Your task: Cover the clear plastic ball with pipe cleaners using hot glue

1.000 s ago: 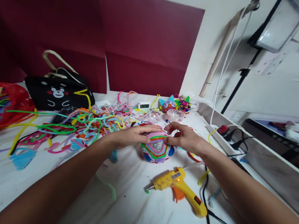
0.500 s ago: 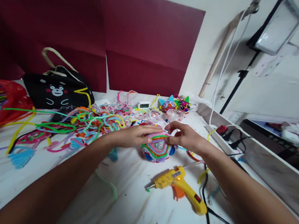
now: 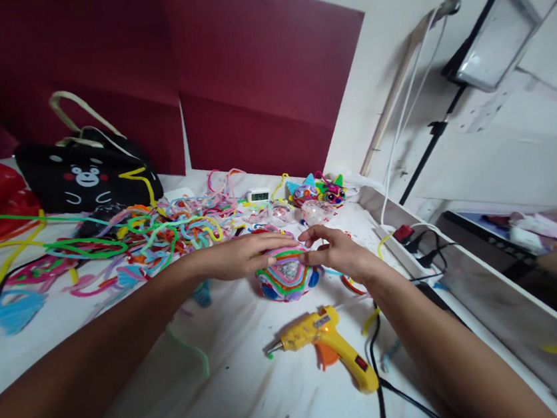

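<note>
A round ball covered in pipe cleaners [image 3: 287, 288] rests on the table in front of me, with pink, green, orange and purple bands curving around a silvery centre and blue patches low on its sides. My left hand [image 3: 241, 255] grips its upper left, fingers over the top and thumb at the front. From the right, my right hand [image 3: 336, 251] closes on the upper edge with bent fingers and thumb. An orange strip on the ball runs between my two thumbs. The ball's far side is hidden by my fingers. Nearer to me lies a yellow hot glue gun [image 3: 317, 332], nozzle pointing left.
Tangled pipe cleaners [image 3: 175, 227] cover the left back, beside a black bag [image 3: 88, 177] and a red bag [image 3: 1, 204]. Behind the ball stand a small digital clock [image 3: 259, 196] and colourful figures [image 3: 304, 191]. A power strip [image 3: 408, 248] and cords lie right.
The whole view has shifted slightly, so things appear a little further left. Both hands stay on the ball with nearly the same hold.
</note>
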